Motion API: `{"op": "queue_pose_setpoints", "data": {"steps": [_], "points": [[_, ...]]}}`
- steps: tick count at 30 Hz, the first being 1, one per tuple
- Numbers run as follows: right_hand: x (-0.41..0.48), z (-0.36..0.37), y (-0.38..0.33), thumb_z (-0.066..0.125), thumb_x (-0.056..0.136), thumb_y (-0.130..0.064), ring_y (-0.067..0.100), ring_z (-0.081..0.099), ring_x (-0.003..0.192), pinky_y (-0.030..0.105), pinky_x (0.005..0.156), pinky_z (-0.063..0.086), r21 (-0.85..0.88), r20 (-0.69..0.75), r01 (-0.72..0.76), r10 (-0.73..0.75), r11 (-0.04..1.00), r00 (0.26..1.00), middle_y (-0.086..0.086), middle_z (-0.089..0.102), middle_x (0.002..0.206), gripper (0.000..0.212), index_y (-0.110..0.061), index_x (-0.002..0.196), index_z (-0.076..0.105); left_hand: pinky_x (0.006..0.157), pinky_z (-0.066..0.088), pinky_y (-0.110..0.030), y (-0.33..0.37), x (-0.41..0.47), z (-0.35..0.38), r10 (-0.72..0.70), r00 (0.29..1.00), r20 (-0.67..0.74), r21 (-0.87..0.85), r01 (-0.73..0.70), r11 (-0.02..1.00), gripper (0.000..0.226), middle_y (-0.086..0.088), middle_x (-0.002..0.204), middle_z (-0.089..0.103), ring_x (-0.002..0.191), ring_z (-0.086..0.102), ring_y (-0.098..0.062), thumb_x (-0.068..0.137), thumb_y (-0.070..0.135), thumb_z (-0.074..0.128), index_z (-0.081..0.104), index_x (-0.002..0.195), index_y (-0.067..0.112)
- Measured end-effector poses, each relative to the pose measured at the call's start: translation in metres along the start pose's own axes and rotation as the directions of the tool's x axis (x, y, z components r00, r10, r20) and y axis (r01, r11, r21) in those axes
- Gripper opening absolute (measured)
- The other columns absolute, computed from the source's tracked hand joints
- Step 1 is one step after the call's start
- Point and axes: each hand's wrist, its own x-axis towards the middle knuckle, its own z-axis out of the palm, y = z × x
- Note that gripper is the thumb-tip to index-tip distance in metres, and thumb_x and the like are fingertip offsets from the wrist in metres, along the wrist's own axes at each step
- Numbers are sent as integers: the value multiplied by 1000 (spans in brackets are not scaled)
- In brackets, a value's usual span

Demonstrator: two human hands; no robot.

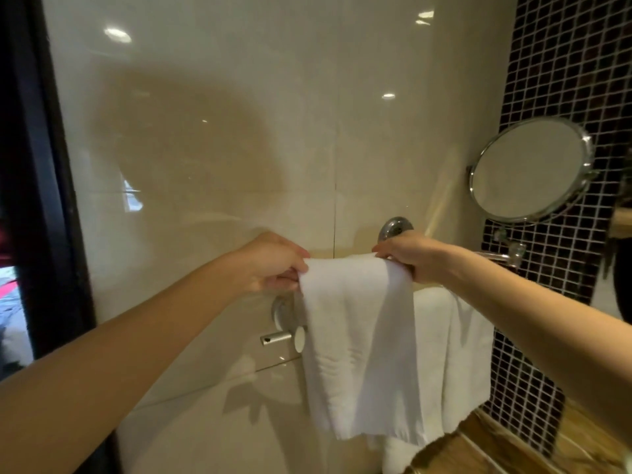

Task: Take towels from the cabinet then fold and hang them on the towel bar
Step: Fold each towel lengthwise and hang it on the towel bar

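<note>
A folded white towel point(359, 343) hangs down in front of the beige tiled wall. My left hand point(270, 265) pinches its top left corner. My right hand point(410, 256) grips its top right corner. Both hands hold the top edge level, just below a round chrome wall mount point(393, 229) of the towel bar, whose rod is hidden behind hands and towel. A second white towel point(455, 357) hangs behind and to the right, partly covered by the front one.
A round chrome swivel mirror point(531, 169) juts from the dark mosaic wall point(564, 63) at right. A chrome holder with a short peg point(282, 331) sits low on the wall at left. A wooden countertop point(496, 449) lies bottom right. A black door frame point(37, 165) runs down the left.
</note>
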Motion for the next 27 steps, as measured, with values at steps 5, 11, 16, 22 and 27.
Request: {"op": "queue_pose_setpoints", "data": {"steps": [5, 11, 16, 22, 27], "points": [[-2, 4, 18, 69, 80, -2, 29, 67, 79, 33, 64, 56, -85, -23, -46, 44, 995, 999, 23, 66, 103, 35, 9, 111, 58, 50, 46, -22, -21, 1, 10, 147, 987, -58, 394, -113, 912, 16, -3, 62, 63, 54, 57, -14, 74, 3, 61, 69, 69, 16], [-8, 10, 31, 60, 83, 1, 25, 60, 73, 30, 54, 51, -222, -27, -47, 42, 974, 999, 17, 60, 92, 31, 6, 114, 57, 83, 53, -32, -35, 4, 25, 212, 974, -82, 648, -110, 754, 14, 12, 78, 66, 85, 64, -14, 77, 20, 63, 66, 66, 29], [-17, 6, 38, 58, 86, 4, 27, 59, 83, 34, 66, 52, -285, 15, -22, 28, 958, 999, 19, 61, 96, 21, 2, 107, 62, 80, 30, -35, -37, -1, 32, 281, 956, -84, 797, -104, 595, 10, 12, 87, 65, 88, 56, -14, 83, 28, 58, 67, 83, 29], [-18, 3, 49, 68, 83, 0, 23, 60, 83, 27, 60, 52, -306, 20, 27, -22, 952, 1000, 14, 62, 92, 17, -4, 99, 64, 80, 25, -35, -45, -6, 32, 268, 963, -10, 827, -143, 543, 11, 9, 85, 65, 89, 56, -14, 81, 30, 59, 67, 89, 27], [-13, 5, 56, 67, 83, 2, 23, 58, 75, 27, 59, 51, -363, 3, 88, -93, 928, 996, 15, 61, 84, 13, 0, 95, 67, 81, 28, -36, -50, -5, 35, 282, 959, 17, 854, -161, 495, 10, 7, 85, 66, 88, 56, -16, 77, 34, 62, 67, 82, 26]]}}
